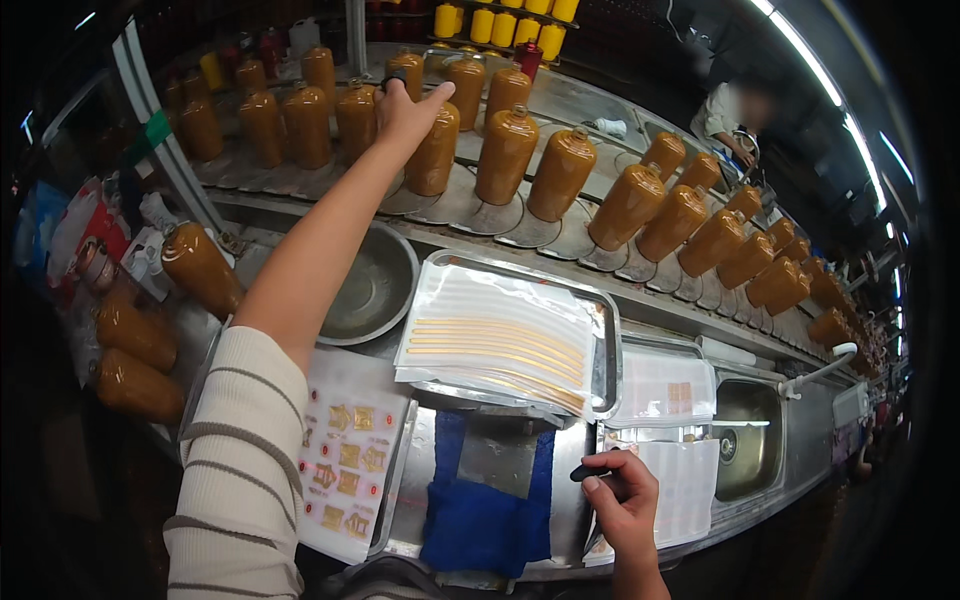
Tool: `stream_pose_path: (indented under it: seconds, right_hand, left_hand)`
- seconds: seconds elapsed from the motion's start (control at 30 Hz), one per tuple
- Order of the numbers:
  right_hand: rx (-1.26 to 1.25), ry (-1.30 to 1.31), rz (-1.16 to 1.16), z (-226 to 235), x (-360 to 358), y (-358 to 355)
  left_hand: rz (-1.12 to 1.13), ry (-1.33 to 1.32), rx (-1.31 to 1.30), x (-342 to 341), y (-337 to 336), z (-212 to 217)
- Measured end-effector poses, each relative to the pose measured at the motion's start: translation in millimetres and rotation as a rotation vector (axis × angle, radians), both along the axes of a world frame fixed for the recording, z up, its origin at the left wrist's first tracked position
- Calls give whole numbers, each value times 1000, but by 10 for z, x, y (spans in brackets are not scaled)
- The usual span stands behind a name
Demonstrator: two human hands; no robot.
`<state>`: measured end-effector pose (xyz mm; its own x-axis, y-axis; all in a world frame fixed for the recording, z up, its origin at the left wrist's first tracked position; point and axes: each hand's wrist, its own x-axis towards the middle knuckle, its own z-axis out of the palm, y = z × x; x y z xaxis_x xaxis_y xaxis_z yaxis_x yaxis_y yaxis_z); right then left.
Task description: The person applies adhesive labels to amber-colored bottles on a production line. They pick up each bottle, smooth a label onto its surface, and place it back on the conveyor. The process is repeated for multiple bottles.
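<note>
My left hand (405, 115) is stretched far out over the conveyor, among glossy amber-brown bottles. Its thumb is spread away from the fingers, and a small black patch shows at a fingertip. A bottle (405, 66) stands just beyond the fingers, and another bottle (434, 155) below the thumb; whether I touch either is unclear. My right hand (628, 505) is curled above the steel worktop. A small black piece (590, 471) sticks out at its fingertips, either held or worn on a finger. Near it lie sheets (665, 490) with pale printing.
A steel tray (607, 400) bears a sheet with gold stripes (495, 345). Gold-patterned decal sheets (345, 465), a blue cloth (480, 530), a round metal basin (385, 285) and a sink (750, 450) surround me. More bottles (140, 385) lie left. A co-worker (725, 120) is beyond the conveyor.
</note>
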<state>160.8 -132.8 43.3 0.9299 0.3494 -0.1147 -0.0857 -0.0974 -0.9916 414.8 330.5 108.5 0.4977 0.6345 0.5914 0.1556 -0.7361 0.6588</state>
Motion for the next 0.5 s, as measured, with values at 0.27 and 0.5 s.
stream_pose_path:
  seconds: [0.27, 0.5]
  right_hand:
    - [17, 117, -137, -497, -11, -329]
    - [97, 83, -25, -713, 54, -291]
  left_hand:
    - [-372, -245, -227, 933, -70, -1000]
    - [-450, -400, -181, 750, -469, -884]
